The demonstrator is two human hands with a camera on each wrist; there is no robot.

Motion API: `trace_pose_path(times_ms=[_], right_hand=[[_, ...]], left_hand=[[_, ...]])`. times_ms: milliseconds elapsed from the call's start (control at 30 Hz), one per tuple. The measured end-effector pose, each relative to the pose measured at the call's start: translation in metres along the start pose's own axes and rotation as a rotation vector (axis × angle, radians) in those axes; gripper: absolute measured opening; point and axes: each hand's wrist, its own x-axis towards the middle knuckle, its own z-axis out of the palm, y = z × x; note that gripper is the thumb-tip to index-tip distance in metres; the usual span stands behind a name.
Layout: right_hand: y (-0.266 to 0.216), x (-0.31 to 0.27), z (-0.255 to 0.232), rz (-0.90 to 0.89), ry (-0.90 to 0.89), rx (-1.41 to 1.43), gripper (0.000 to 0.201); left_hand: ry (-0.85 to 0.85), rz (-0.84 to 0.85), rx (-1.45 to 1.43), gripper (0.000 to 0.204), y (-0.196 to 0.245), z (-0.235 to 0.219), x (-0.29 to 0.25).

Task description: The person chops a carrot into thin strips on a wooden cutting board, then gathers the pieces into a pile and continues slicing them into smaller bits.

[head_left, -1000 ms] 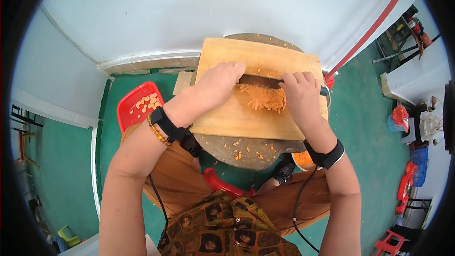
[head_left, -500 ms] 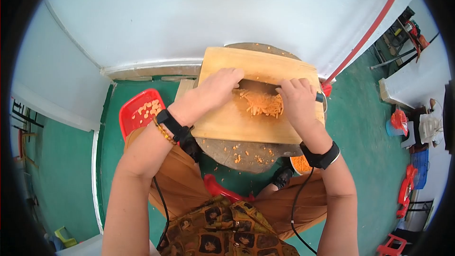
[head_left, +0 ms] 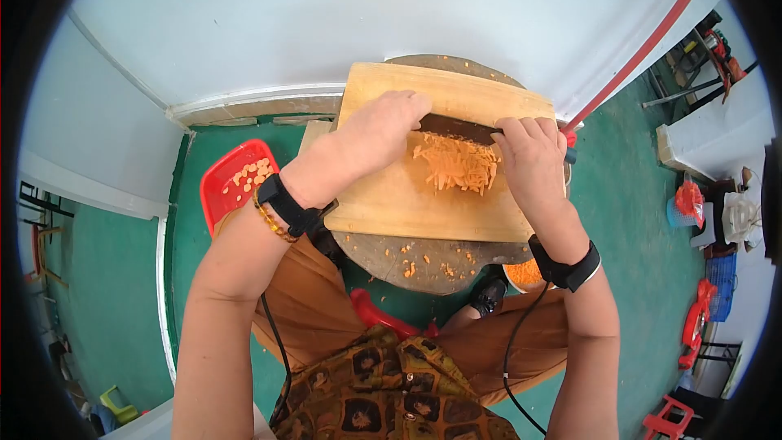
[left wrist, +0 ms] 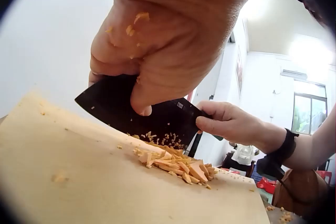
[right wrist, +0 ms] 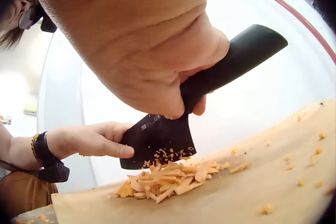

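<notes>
A black-bladed cleaver (head_left: 460,128) spans both hands over the wooden cutting board (head_left: 383,210). My left hand (head_left: 381,126) pinches the blade near its front end, thumb on the near face. At the other end my right hand (head_left: 531,159) grips the cleaver where handle and blade meet; the dark handle (right wrist: 247,56) sticks out past the fingers. On the near side of the blade lies a heap of chopped carrot strips (head_left: 456,167). Small carrot bits (left wrist: 168,139) cling to the blade's lower part, and some stick to the left hand.
Beneath the board is a round wooden block (head_left: 391,257) strewn with carrot crumbs. A red basket (head_left: 210,187) with carrot slices stands at left. Near the right knee is a bowl of chopped carrot (head_left: 523,273). A white wall (head_left: 326,16) rises behind.
Both hands and the cleaver have shifted slightly away from me and to the right over the board. More of the carrot heap's far side shows now. Both hands kept their hold.
</notes>
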Motion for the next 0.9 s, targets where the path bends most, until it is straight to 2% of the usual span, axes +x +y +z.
trace_pose_path(times_ms=[133, 233, 333, 433, 633, 733, 833, 900], right_hand=[[0.003, -0.005, 0.018, -0.009, 0.02, -0.001, 0.012], [0.002, -0.002, 0.005, -0.015, 0.019, 0.004, 0.012], [0.001, -0.002, 0.003, -0.009, 0.015, -0.011, 0.011], [0.006, -0.005, 0.019, -0.012, 0.011, -0.012, 0.011], [0.0, -0.004, 0.005, 0.014, 0.008, -0.015, 0.012], [0.003, -0.004, 0.007, 0.011, 0.005, -0.012, 0.012], [0.003, -0.005, 0.013, 0.022, -0.006, 0.001, 0.012], [0.002, -0.003, 0.005, 0.013, 0.017, 0.015, 0.012]], left_hand=[[-0.068, -0.045, 0.007, 0.019, -0.002, 0.006, 0.0], [0.01, 0.035, -0.048, 0.018, -0.007, 0.009, 0.001], [0.065, 0.059, 0.04, 0.017, -0.005, 0.001, 0.004], [-0.041, -0.049, 0.02, 0.018, -0.006, 0.013, 0.003], [0.028, 0.048, 0.038, 0.02, -0.006, 0.002, 0.004], [-0.046, -0.024, -0.099, 0.021, -0.01, 0.014, 0.004], [-0.017, 0.029, 0.015, 0.022, -0.008, 0.011, 0.001], [0.035, 0.053, -0.01, 0.021, -0.008, 0.008, 0.003]])
